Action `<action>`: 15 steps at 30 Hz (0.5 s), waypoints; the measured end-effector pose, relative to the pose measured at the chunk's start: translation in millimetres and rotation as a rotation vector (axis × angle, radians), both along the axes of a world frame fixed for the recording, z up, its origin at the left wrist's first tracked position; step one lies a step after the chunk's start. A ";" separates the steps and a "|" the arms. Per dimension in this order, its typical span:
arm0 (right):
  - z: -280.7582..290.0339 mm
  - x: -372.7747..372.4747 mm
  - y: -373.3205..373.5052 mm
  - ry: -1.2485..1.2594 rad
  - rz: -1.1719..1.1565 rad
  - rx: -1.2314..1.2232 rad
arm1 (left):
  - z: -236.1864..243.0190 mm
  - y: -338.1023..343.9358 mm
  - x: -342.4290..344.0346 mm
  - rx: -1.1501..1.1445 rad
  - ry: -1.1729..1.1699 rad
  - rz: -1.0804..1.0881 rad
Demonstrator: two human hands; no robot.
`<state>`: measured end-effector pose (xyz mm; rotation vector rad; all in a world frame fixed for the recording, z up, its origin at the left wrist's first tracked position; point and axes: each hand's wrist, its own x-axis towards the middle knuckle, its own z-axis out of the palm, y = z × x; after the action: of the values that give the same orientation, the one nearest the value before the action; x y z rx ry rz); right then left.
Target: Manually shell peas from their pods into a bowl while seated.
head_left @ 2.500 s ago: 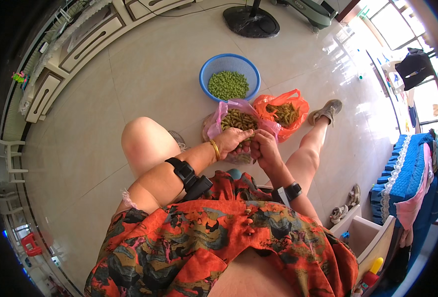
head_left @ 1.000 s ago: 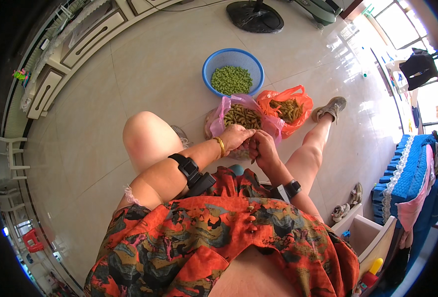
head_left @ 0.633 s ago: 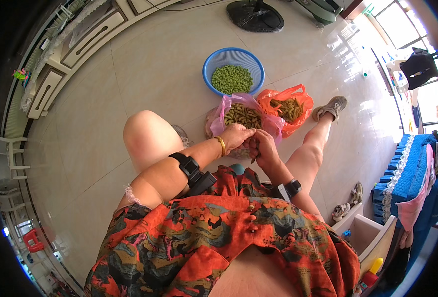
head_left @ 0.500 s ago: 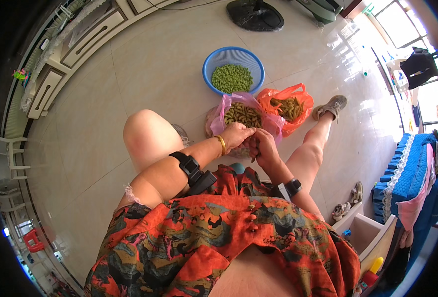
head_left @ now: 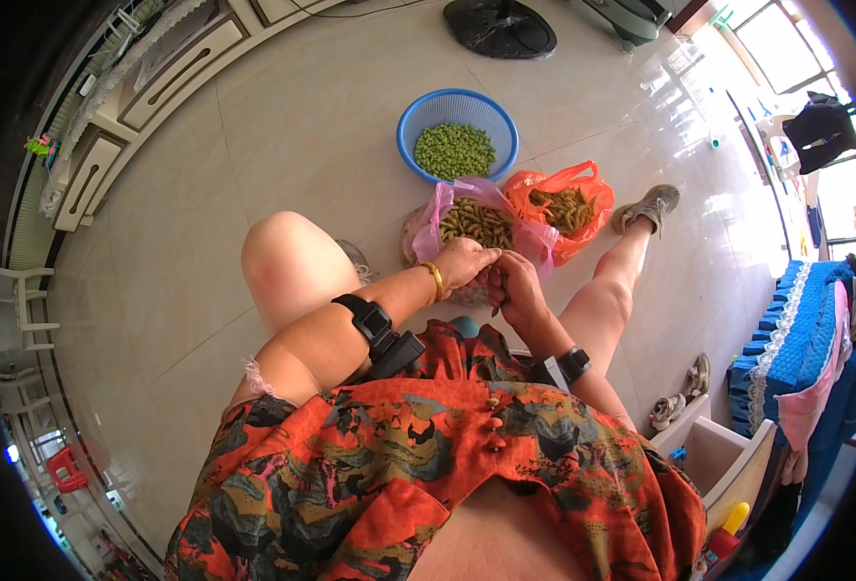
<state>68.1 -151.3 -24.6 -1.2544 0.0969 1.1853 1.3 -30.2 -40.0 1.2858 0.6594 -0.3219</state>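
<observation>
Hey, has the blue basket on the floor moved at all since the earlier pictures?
No, the blue basket keeps its place relative to the black stand base; only the view has shifted.

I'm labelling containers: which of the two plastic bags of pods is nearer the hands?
The pink-purple bag, close by the left hand and right hand. The other, an orange-red bag, sits farther off, to its right.

The left hand point(head_left: 463, 263) and right hand point(head_left: 520, 289) meet at the fingertips, at the near side of the pink bag point(head_left: 536, 238), which contains pods point(head_left: 478, 225). A slender pod point(head_left: 495, 311) protrudes from the curled right hand. An orange bag point(head_left: 580, 242) of pods stands beside the pink bag. Beyond: blue basket point(head_left: 498, 120) containing green beans point(head_left: 455, 151).
</observation>
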 end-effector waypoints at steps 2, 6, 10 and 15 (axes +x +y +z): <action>0.1 -0.7 0.2 -0.005 0.003 -0.005 | 0.7 0.1 -0.7 -0.002 0.004 0.000; -2.4 -0.3 -0.5 0.000 0.002 -0.004 | -2.1 -0.8 -0.2 0.018 -0.008 0.000; -5.2 -0.3 -0.3 -0.002 0.004 -0.011 | -2.9 -0.5 -0.3 0.028 -0.011 -0.010; -6.3 0.1 -0.6 0.002 -0.001 -0.023 | 4.6 -2.4 -0.1 -0.001 -0.029 0.059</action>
<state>68.1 -151.9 -30.9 -1.2732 0.1134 1.1876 1.2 -32.5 -35.4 1.2652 0.6708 -0.2546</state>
